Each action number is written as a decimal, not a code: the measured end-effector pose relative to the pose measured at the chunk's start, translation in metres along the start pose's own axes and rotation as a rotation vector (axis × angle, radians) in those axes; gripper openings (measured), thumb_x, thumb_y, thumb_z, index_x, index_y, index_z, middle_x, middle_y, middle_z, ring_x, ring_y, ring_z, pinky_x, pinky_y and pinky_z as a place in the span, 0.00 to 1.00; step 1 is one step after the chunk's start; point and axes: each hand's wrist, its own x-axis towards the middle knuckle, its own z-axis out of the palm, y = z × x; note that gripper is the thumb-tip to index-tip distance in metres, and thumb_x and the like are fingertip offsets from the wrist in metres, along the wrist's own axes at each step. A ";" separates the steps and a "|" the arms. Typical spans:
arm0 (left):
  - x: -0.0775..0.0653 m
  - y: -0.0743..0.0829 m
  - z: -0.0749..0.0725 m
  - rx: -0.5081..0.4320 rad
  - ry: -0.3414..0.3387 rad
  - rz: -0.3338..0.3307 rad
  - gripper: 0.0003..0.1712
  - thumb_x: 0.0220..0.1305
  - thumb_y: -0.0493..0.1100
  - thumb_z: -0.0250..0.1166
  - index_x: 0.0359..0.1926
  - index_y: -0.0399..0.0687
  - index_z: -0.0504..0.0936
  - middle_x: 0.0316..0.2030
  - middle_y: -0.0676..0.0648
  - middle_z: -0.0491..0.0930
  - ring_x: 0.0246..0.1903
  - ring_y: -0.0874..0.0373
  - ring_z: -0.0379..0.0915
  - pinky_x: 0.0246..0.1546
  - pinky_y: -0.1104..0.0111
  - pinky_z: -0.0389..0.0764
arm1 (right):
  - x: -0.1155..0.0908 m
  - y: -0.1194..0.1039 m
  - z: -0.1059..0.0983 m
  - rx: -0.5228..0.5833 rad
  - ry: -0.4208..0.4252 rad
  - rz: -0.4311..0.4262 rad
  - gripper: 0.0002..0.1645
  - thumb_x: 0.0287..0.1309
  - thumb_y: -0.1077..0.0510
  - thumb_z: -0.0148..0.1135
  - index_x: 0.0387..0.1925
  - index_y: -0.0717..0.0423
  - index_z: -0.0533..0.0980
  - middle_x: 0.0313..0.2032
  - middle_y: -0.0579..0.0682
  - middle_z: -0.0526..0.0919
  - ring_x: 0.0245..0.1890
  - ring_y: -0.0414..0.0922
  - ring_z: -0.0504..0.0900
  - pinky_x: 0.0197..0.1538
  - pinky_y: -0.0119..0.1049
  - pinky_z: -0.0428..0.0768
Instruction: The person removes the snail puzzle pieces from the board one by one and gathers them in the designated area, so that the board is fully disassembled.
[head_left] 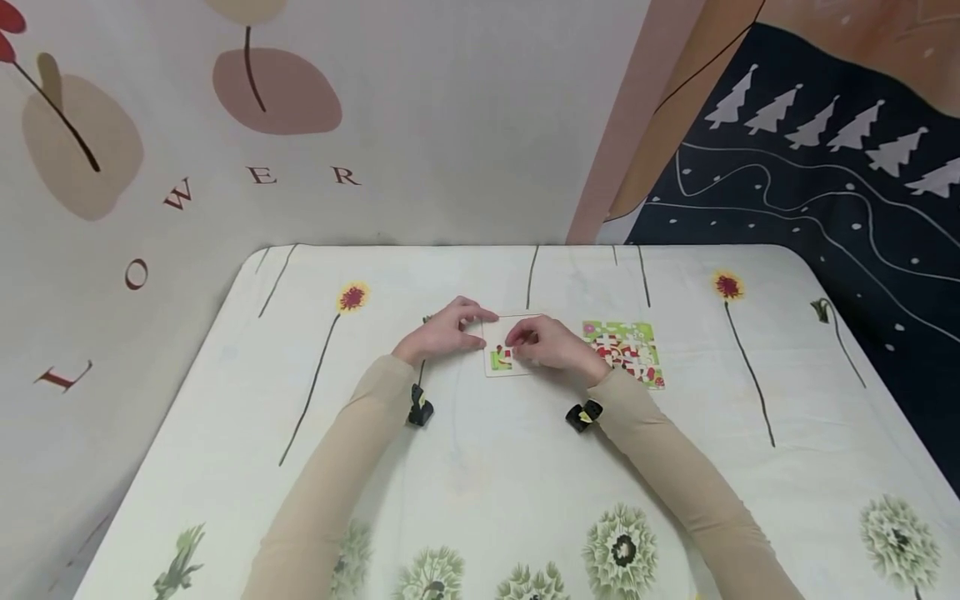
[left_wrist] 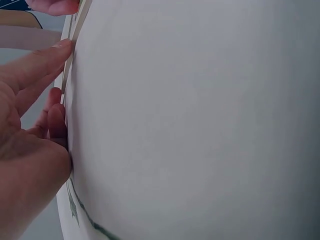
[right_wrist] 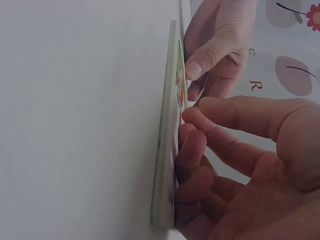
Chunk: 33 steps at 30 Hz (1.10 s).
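Observation:
A thin white puzzle board (head_left: 498,331) lies flat at the middle of the table. In its lower left corner sit a few joined jigsaw pieces (head_left: 500,359) in green, red and white. My left hand (head_left: 444,327) rests at the board's left side, thumb and fingers spread and touching its edge. Over the board, my right hand (head_left: 551,343) brings thumb and index finger together beside those pieces, pinching a small puzzle piece mostly hidden by the fingertips. The right wrist view shows the board (right_wrist: 162,150) edge-on, with the right hand's other fingers curled against it.
Right of the board lies a colourful group of jigsaw pieces (head_left: 622,346), partly covered by my right wrist and sleeve. The white tablecloth (head_left: 480,467) has printed flowers. A patterned cloth wall (head_left: 480,150) rises behind the table's far edge.

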 end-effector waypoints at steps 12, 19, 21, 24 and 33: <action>-0.002 0.001 -0.001 0.005 -0.002 0.025 0.26 0.60 0.35 0.67 0.61 0.45 0.78 0.59 0.42 0.62 0.55 0.48 0.61 0.58 0.55 0.63 | -0.002 -0.002 0.005 -0.017 0.019 -0.028 0.06 0.56 0.67 0.61 0.37 0.60 0.80 0.31 0.49 0.79 0.27 0.42 0.71 0.33 0.34 0.68; -0.003 0.002 -0.001 0.007 -0.006 0.039 0.26 0.60 0.35 0.66 0.60 0.45 0.77 0.58 0.42 0.63 0.55 0.48 0.62 0.58 0.55 0.63 | -0.003 -0.003 0.007 0.016 0.039 -0.039 0.04 0.55 0.68 0.62 0.35 0.60 0.78 0.29 0.49 0.77 0.26 0.42 0.70 0.31 0.33 0.67; -0.003 0.001 -0.001 0.009 -0.006 0.041 0.26 0.60 0.35 0.66 0.61 0.45 0.77 0.58 0.42 0.63 0.55 0.48 0.62 0.57 0.55 0.64 | -0.003 -0.003 0.008 0.026 0.043 -0.034 0.04 0.55 0.68 0.62 0.34 0.60 0.78 0.29 0.49 0.77 0.27 0.42 0.70 0.31 0.34 0.67; -0.003 0.000 0.000 0.011 -0.009 0.043 0.26 0.61 0.35 0.66 0.61 0.45 0.77 0.58 0.42 0.63 0.54 0.48 0.62 0.57 0.54 0.64 | -0.003 -0.003 0.009 0.041 0.049 -0.026 0.04 0.55 0.68 0.62 0.34 0.59 0.78 0.29 0.49 0.77 0.28 0.43 0.71 0.32 0.34 0.67; -0.003 0.000 0.000 0.029 -0.004 0.038 0.26 0.60 0.36 0.66 0.61 0.47 0.77 0.59 0.42 0.62 0.55 0.47 0.62 0.57 0.54 0.64 | -0.003 -0.003 0.011 0.058 0.042 -0.043 0.05 0.56 0.68 0.62 0.34 0.58 0.76 0.28 0.50 0.78 0.28 0.43 0.73 0.32 0.34 0.69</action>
